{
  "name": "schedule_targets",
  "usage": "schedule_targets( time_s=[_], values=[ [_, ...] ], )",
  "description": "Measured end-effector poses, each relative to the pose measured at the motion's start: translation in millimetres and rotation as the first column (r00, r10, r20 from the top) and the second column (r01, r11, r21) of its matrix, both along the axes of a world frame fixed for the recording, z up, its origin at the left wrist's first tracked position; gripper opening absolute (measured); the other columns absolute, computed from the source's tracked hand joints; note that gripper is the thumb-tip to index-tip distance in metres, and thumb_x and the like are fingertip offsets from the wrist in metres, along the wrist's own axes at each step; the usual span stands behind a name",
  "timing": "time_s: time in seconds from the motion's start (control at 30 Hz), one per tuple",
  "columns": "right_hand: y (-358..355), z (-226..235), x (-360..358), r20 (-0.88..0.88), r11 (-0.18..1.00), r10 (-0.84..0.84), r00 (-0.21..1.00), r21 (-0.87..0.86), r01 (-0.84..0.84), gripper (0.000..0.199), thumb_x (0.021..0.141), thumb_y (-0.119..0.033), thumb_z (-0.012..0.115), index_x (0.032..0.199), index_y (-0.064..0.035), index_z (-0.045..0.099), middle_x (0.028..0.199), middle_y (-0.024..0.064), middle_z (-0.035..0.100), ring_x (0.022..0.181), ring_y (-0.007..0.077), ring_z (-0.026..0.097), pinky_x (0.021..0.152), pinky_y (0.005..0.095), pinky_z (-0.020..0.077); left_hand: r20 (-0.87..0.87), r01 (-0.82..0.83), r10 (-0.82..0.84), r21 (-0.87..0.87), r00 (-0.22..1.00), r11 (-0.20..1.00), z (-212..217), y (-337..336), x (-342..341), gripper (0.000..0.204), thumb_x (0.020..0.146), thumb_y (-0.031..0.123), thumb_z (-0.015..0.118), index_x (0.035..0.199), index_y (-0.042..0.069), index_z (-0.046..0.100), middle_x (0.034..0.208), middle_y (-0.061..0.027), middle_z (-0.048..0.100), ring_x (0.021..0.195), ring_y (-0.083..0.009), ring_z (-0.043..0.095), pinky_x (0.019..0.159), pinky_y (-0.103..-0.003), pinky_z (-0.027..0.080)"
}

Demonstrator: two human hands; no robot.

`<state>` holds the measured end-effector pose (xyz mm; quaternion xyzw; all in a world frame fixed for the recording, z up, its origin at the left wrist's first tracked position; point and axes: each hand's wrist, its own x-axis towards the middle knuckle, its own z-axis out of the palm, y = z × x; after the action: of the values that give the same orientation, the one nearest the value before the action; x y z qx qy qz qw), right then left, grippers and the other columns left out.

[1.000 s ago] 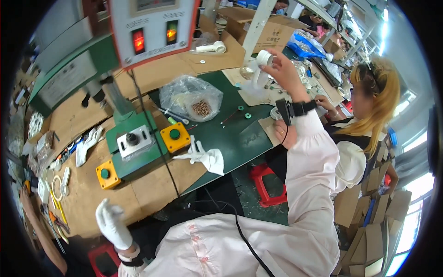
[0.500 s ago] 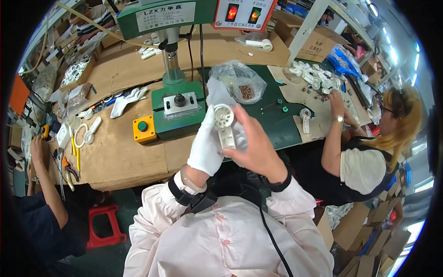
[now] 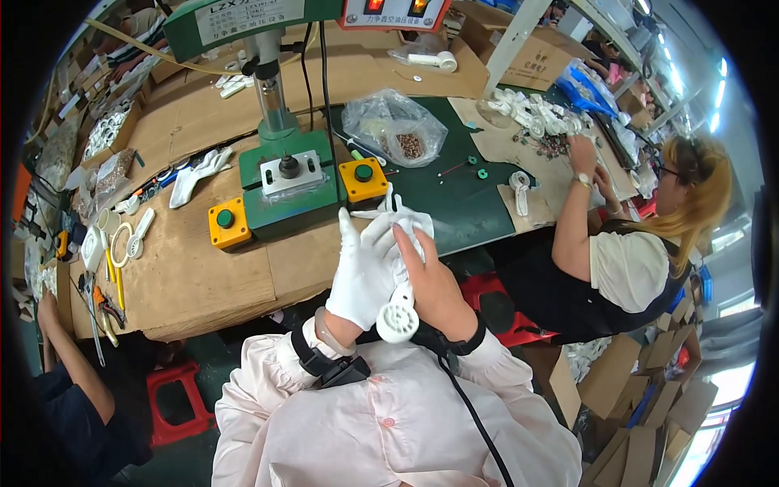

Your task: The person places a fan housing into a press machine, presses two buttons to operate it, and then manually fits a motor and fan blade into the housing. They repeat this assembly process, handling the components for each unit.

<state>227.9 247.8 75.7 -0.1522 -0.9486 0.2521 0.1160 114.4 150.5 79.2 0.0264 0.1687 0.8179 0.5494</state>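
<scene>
One white fan (image 3: 398, 321), its round end hanging free.
The gloved left hand (image 3: 363, 272), loosely spread, apparently cushions it; the bare right hand (image 3: 436, 284) closes over its stem (image 3: 403, 295), thumb hidden, likely steadying it between them. Beyond the left hand, button boxes (image 3: 363, 180) flank a press (image 3: 296, 213), perhaps spaced to occupy both hands.
</scene>
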Motion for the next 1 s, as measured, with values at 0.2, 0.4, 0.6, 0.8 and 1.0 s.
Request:
schedule_targets(
  time_s=[0.2, 0.4, 0.6, 0.8, 1.0],
  values=[
    [6.1, 4.9, 5.2, 0.112, 0.997, 0.019, 0.994, -0.082, -0.009, 0.073, 0.076, 0.001, 0.065, 0.144, -0.0066, 0.039, 0.133, 0.0226, 0.052, 0.105, 0.0425, 0.062, 0.088, 0.0429, 0.0518, -0.040, -0.068, 0.082, 0.266, 0.996, 0.961, -20.8, -10.5, 14.3, 0.091, 0.086, 0.065, 0.060, 0.148, 0.005, 0.033, 0.144, -0.0134, 0.046, 0.134, -0.0293, 0.044, 0.109, -0.041, 0.039],
    [31.7, -26.8, 6.3, -0.215, 0.963, 0.259, 0.942, -0.012, -0.268, 0.054, 0.073, -0.001, 0.067, 0.126, -0.0020, 0.055, 0.115, 0.0222, 0.062, 0.094, 0.0424, 0.063, 0.077, 0.0442, 0.0526, -0.928, 0.150, -0.268, -0.235, 0.261, 0.960, 12.5, -35.1, -19.6, 0.068, 0.084, 0.033, 0.076, 0.139, 0.004, 0.047, 0.141, -0.0107, 0.051, 0.133, -0.0234, 0.045, 0.109, -0.038, 0.038],
    [5.4, 8.7, 5.4, -0.164, 0.969, 0.147, 0.976, -0.175, -0.175, 0.035, 0.078, -0.003, 0.067, 0.112, -0.0028, 0.062, 0.105, 0.0197, 0.064, 0.090, 0.0401, 0.063, 0.076, 0.0412, 0.0523, -0.868, -0.419, -0.027, 0.213, -0.497, 0.883, 7.5, -25.0, -6.1, 0.040, 0.085, 0.023, 0.075, 0.116, -0.001, 0.063, 0.121, -0.0074, 0.066, 0.100, -0.0144, 0.063, 0.085, -0.028, 0.050],
    [46.9, -8.2, 60.1, -0.300, 0.971, -0.091, 0.950, -0.237, 0.018, 0.019, 0.087, -0.013, 0.064, 0.105, -0.0036, 0.063, 0.084, 0.0135, 0.063, 0.072, 0.0277, 0.062, 0.065, 0.0334, 0.0480, -0.818, -0.339, -0.081, -0.323, 0.569, 0.884, 5.7, -49.1, -23.9, 0.024, 0.094, 0.023, 0.067, 0.103, 0.000, 0.066, 0.085, -0.0084, 0.068, 0.065, -0.0135, 0.061, 0.059, -0.025, 0.048],
    [105.9, -102.2, 139.8, -0.107, 0.866, -0.480, 0.871, -0.217, 0.451, 0.020, 0.091, -0.019, 0.061, 0.102, -0.0021, 0.064, 0.072, 0.0131, 0.060, 0.062, 0.0245, 0.060, 0.060, 0.0323, 0.0466, -0.673, -0.273, 0.004, -0.295, 0.740, 0.916, 2.2, -66.1, -31.5, 0.027, 0.099, 0.025, 0.060, 0.106, 0.000, 0.061, 0.072, -0.0106, 0.064, 0.046, -0.0121, 0.049, 0.045, -0.026, 0.043]
  ],
)
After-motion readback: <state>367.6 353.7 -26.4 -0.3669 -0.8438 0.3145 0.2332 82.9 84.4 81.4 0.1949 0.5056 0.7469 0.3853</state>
